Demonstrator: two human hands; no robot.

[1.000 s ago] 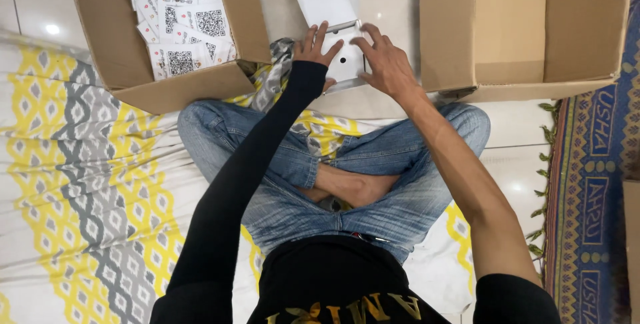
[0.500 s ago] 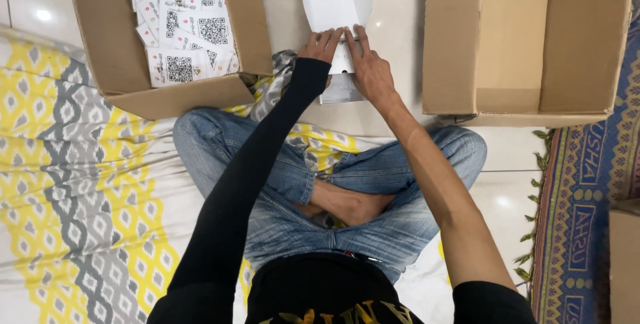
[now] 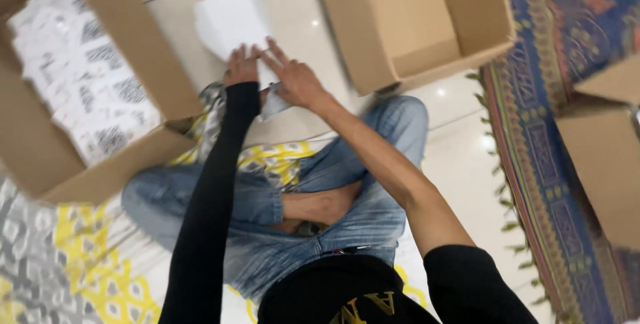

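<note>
Both hands, left hand (image 3: pixel 241 65) and right hand (image 3: pixel 293 79), pinch a glossy white folded sheet (image 3: pixel 230 21) on the tiled floor (image 3: pixel 460 157); arms outstretched, fingers flat, closed on it.

head cam | tilted, steeply down from above | close on lap, floor (image 3: pixel 460 137) | single view

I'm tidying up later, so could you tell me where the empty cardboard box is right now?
In the head view the empty cardboard box sits on the tiled floor at top centre-right, beyond the person's right hand, beside the patterned rug.
</note>
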